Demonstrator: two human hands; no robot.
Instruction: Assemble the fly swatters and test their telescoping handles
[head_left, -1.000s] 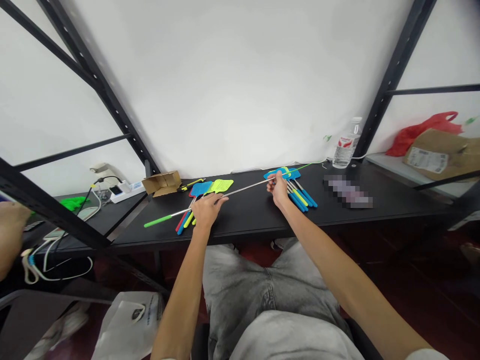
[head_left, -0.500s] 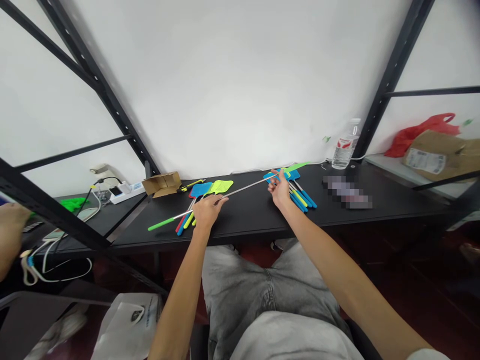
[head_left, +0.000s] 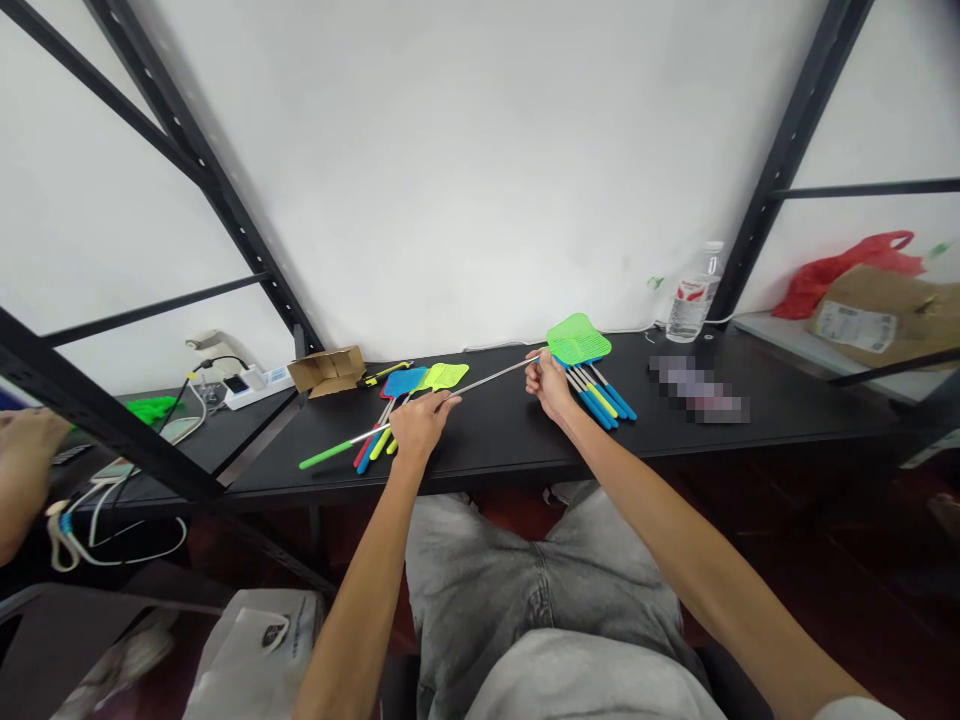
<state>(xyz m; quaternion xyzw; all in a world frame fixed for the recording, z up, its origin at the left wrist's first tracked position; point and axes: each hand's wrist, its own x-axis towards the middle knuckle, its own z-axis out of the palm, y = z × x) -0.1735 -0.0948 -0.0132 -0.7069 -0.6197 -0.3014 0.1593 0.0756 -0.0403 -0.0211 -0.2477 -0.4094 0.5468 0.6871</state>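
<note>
White wall and black steel racking frame a black counter [head_left: 675, 430] at which the person sits. Left hand [head_left: 421, 424] is closed in a pinch on the metal rod of a green fly swatter [head_left: 480, 381], near the handle end; the green grip sticks out beyond that hand toward the person's left. Right hand [head_left: 550, 384] is closed around the same rod just below the green mesh head [head_left: 577, 340], which stands tilted up, clear of the counter. The rod appears drawn out to full length and runs slantwise between the two hands, lifted at the right end. Just beyond the left hand lies a loose heap of swatters [head_left: 409, 395] with blue, red and yellow-green heads, handles pointing toward the person. Just to the far side of the right hand lies a second bundle [head_left: 604, 395], handles blue and yellow, laid roughly parallel. Judged from how things lie, some items are already sorted into the right-hand bundle, one is in hand, and the left-hand heap remains to be dealt with; which heap is finished cannot be told for certain. Well beyond the right hand stands a water bottle [head_left: 690, 300] against the wall. Well to the left of the left hand sit a small open carton [head_left: 326, 368] and a power strip [head_left: 251, 385]. Another person's hand [head_left: 22, 445] shows at the far left edge.
</note>
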